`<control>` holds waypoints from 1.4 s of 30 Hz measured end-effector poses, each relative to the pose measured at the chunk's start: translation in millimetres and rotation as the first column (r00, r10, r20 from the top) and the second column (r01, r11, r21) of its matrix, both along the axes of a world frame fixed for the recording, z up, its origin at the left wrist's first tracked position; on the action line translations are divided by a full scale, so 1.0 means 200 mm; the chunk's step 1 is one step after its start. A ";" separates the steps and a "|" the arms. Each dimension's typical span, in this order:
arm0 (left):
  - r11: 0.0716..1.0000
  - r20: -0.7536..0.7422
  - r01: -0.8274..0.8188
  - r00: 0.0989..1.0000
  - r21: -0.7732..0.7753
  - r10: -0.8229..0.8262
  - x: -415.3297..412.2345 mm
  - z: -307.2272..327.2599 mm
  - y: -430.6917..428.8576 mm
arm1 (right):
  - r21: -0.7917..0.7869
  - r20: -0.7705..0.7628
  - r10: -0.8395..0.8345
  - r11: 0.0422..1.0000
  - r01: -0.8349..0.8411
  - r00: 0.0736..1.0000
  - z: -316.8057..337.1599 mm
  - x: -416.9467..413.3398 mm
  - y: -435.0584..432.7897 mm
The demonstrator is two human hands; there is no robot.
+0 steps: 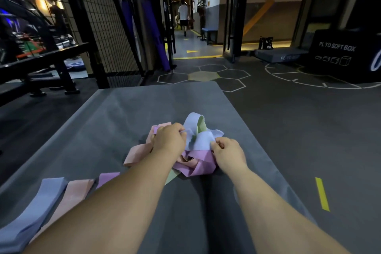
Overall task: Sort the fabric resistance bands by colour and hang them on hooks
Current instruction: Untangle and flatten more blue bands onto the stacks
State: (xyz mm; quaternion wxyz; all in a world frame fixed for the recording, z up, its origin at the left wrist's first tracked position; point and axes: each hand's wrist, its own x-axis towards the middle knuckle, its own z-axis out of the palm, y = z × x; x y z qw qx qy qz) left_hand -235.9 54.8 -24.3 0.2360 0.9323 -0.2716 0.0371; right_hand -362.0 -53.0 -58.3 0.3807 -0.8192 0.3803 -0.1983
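A broad grey padded mat (127, 109) fills the foreground. At far right stands a tall black foam box (340, 62) printed in white "PL YO SOFT BOX" above four small box outlines. The lettering on the low grey pad (276, 54) beside it is too faint to read. Mid-mat lies a tangled heap of pink, peach and green fabric bands (198, 166). At the mat's near-left edge lie a flat blue band (35, 208), a peach band (72, 194) and a lilac band (107, 178), side by side. The left hand (169, 140) and right hand (228, 152), fingers curled, each pinch an edge of a pale blue fabric band (201, 140) atop the heap.
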 end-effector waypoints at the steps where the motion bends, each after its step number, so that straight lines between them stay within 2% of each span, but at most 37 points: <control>1: 0.999 -0.024 -0.016 1.000 -0.029 0.016 0.01 0.01 0.00 | 0.008 0.029 -0.019 1.000 0.019 0.999 0.00 0.00 0.00; 5: 0.968 -0.107 0.003 0.994 -0.251 -0.031 0.03 0.07 0.01 | 0.033 0.183 -0.084 0.996 0.079 0.980 0.01 0.00 -0.01; 8: 0.920 -0.112 0.050 0.988 -0.388 -0.101 0.00 0.16 0.02 | 0.019 0.242 -0.140 0.990 0.139 0.960 0.05 -0.03 -0.02; 12: 0.820 -0.226 0.027 0.956 -0.572 -0.189 -0.06 0.27 0.01 | -0.005 0.430 -0.215 0.971 0.241 0.877 0.14 -0.11 -0.02; 17: 0.717 -0.278 0.034 0.908 -0.696 -0.313 -0.20 0.37 -0.01 | -0.021 0.612 -0.229 0.952 0.305 0.757 0.25 -0.27 -0.01; 21: 0.704 -0.324 0.039 0.869 -0.709 -0.375 -0.30 0.38 0.00 | -0.081 0.640 -0.152 0.961 0.263 0.753 0.27 -0.39 -0.02; 25: 0.751 -0.358 0.032 0.865 -0.659 -0.351 -0.39 0.37 0.07 | -0.150 0.564 -0.065 0.972 0.180 0.823 0.26 -0.49 -0.01; 31: 0.746 -0.515 -0.105 0.786 -0.658 -0.343 -0.47 0.28 0.25 | -0.202 0.266 0.077 0.979 -0.022 0.961 0.22 -0.61 0.01; 34: 0.731 -0.540 -0.126 0.758 -0.671 -0.365 -0.50 0.23 0.38 | -0.190 0.140 0.202 0.966 -0.173 0.969 0.19 -0.65 0.03; 39: 0.846 -0.508 -0.062 0.822 -0.530 -0.258 -0.52 0.08 0.62 | -0.126 -0.197 0.395 0.898 -0.423 0.897 0.13 -0.69 0.11; 40: 0.868 -0.494 -0.056 0.839 -0.494 -0.227 -0.52 0.04 0.66 | -0.144 -0.231 0.408 0.884 -0.446 0.883 0.12 -0.70 0.12; 42: 0.905 -0.465 -0.058 0.871 -0.420 -0.160 -0.52 -0.01 0.73 | -0.186 -0.188 0.397 0.884 -0.430 0.898 0.11 -0.71 0.13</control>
